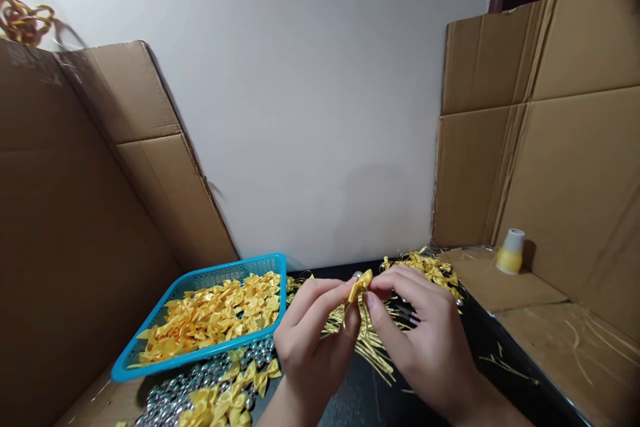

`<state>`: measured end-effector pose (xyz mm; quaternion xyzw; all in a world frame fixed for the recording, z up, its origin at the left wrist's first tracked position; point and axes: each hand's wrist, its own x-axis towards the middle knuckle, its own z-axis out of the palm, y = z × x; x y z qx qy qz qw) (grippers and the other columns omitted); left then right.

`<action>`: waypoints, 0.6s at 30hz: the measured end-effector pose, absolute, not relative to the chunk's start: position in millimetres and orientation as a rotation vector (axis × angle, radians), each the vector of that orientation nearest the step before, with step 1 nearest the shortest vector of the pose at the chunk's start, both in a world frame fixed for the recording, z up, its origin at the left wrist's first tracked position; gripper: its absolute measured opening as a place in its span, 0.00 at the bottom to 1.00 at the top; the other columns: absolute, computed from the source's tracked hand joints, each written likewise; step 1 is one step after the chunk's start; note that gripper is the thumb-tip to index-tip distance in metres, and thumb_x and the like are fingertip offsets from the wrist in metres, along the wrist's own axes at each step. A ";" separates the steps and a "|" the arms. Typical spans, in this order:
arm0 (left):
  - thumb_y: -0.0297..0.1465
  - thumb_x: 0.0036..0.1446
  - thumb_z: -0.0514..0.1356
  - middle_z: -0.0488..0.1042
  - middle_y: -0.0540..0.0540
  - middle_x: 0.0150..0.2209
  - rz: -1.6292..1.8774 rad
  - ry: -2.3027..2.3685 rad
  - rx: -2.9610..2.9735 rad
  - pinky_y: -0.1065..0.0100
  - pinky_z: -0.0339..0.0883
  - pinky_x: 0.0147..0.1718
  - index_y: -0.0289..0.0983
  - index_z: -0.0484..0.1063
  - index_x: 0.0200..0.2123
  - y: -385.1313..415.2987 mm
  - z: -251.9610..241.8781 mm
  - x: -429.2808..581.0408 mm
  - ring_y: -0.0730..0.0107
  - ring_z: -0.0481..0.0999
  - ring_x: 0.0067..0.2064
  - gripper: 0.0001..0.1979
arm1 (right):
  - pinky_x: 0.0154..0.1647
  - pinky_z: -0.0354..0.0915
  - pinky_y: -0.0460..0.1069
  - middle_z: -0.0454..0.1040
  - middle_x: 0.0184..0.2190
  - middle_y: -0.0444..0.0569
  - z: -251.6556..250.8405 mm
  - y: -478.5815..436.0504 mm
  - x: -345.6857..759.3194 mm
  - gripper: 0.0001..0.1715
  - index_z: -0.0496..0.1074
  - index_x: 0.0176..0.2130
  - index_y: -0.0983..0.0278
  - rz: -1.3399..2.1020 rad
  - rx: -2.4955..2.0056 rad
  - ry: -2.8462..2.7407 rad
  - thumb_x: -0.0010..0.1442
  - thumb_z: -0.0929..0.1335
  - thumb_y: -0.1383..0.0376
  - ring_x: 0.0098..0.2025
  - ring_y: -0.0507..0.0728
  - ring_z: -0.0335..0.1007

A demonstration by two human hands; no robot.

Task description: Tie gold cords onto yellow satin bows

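Note:
Both my hands meet low in the middle of the view, pinching one small yellow satin ribbon bow between their fingertips. My left hand grips it from the left with thumb and fingers closed. My right hand pinches it from the right, thumb under the bow. Beneath the hands lies a loose heap of thin gold cords on a black tabletop. A blue plastic basket full of finished yellow bows stands to the left of my left hand.
Silver beads and several loose yellow bows lie in front of the basket. More gold bows are piled behind my right hand. A small white-capped yellow bottle stands at right on cardboard. Cardboard panels wall both sides; a white wall is behind.

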<state>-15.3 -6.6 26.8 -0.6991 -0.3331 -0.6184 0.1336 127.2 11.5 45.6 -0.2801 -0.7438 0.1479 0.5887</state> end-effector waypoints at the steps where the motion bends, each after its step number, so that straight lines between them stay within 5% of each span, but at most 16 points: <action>1: 0.18 0.53 0.61 0.76 0.46 0.35 -1.774 -0.961 -2.038 0.69 0.70 0.31 0.38 0.75 0.42 -6.5 27.0 -15.8 0.69 0.76 0.35 0.15 | 0.32 0.61 0.51 0.72 0.24 0.45 45.9 11.9 128.2 0.07 0.70 0.28 0.63 0.312 -0.661 -1.741 0.57 0.65 0.70 0.28 0.55 0.67; 18: 0.16 0.49 0.63 0.77 0.45 0.34 -1.714 -0.904 -2.075 0.69 0.71 0.30 0.34 0.75 0.41 -1.8 30.6 -14.1 0.69 0.75 0.34 0.15 | 0.31 0.56 0.48 0.69 0.21 0.40 53.4 11.8 133.6 0.10 0.68 0.25 0.63 0.348 -0.772 -1.817 0.57 0.65 0.72 0.25 0.51 0.65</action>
